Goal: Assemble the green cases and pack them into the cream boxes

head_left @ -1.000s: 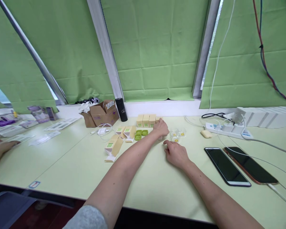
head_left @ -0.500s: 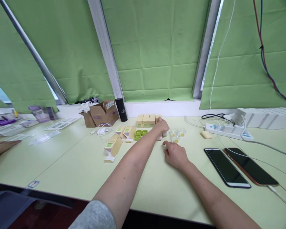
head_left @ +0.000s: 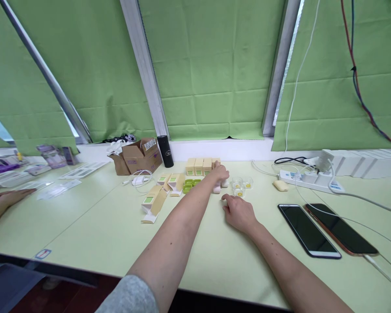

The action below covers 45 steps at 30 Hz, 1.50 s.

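My left hand (head_left: pixel 220 173) reaches far across the pale green table (head_left: pixel 101 226) to the right end of a row of small yellow boxes (head_left: pixel 199 166). Its fingers curl over small white pieces (head_left: pixel 217 189) beside that row; what they grip is hidden. My right hand (head_left: pixel 238 213) rests on the table nearer to me, fingers loosely curled, nothing visible in it. Clear little cups with yellow dots (head_left: pixel 241 184) stand just beyond it. Green trays (head_left: pixel 188 186) and opened yellow cartons (head_left: pixel 154 201) lie to the left.
Two phones (head_left: pixel 308 230) lie at the right, one on a cable, with a white power strip (head_left: pixel 308 177) behind. A brown cardboard box (head_left: pixel 139 155) and a black cylinder (head_left: pixel 166 151) stand at the back. Another person's hand (head_left: pixel 6 199) rests at the far left.
My left hand has slid slightly right along the row of yellow boxes. The right hand has barely moved. The other person's hand at the left has shifted a little.
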Motion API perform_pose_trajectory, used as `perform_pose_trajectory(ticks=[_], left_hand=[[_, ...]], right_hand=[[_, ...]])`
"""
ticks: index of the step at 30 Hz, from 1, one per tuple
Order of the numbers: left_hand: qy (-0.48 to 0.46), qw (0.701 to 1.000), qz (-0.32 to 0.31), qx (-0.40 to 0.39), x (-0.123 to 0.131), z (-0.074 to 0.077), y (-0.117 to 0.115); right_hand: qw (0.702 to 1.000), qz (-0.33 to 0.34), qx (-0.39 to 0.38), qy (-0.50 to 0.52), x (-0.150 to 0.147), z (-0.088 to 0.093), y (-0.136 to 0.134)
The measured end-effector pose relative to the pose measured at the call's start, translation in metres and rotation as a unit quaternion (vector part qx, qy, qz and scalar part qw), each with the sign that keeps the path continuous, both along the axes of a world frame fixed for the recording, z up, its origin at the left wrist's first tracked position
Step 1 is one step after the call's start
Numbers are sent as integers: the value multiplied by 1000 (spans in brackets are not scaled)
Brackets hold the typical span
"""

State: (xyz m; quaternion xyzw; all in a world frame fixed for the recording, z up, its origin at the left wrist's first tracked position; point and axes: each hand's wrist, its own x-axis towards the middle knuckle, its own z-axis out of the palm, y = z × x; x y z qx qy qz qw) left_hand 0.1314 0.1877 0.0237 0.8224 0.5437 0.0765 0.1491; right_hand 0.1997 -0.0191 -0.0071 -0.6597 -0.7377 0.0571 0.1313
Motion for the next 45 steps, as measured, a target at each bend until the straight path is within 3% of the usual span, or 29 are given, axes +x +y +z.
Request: perform_pose_trajectory(ticks=[7, 15, 19, 23, 31, 36, 45], left_hand=[[-42, 998, -32, 25, -12, 7, -17], [-143, 978, -103, 113, -55, 4, -80], [-117, 981, -87, 129, -91, 6, -116], [-35, 985, -33, 166, -126, 11, -138], [-5, 985, 77, 153, -171, 7, -144], [19, 979, 149, 138, -180, 5, -140], [69, 972, 189, 123, -190, 0, -132]], right_hand=[[1000, -2, -7, -1, 0, 0, -1], [1000, 0, -5, -7, 0, -1, -1], [1000, 0, -4, -12, 0, -1, -2], [1000, 3, -3, -11, -1, 0, -3], [1000, 2, -12, -9, -1, 2, -3], [1000, 7, -8, -7, 0, 2, -3], [1000, 4, -14, -9, -1, 3, -4]])
